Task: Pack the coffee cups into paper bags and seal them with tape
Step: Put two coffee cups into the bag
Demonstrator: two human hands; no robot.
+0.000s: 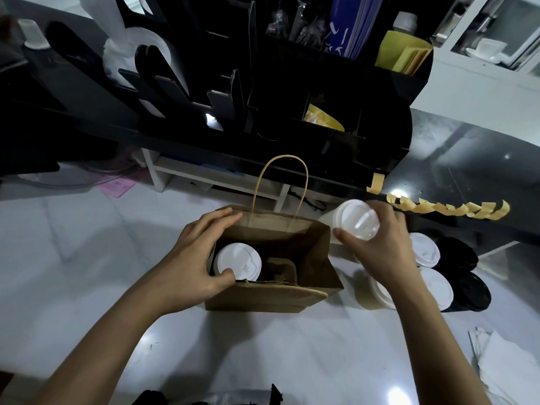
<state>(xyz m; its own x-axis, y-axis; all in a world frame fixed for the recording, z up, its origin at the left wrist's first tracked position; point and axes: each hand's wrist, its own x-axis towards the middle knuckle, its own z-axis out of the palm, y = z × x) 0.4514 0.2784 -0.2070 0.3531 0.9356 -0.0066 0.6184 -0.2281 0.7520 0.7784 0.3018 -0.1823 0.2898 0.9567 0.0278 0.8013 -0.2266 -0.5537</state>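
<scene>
L grip [195,260]: fingers spread, curled | R grip [377,247]: prob. clasping

White strokes mark the blue folder [347,24] — nothing there reads as legible text.

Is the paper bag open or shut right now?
Open: the paper bag gapes, showing one lidded cup inside; the left hand holds its edge.

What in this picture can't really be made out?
Head view:
- Cup in the right hand: blurred, body hidden by lid and fingers.
- Paper bag: dark inside beside the packed cup.
- Cups by the right forearm: partly covered.
- Black organizer: contents too dark.
</scene>
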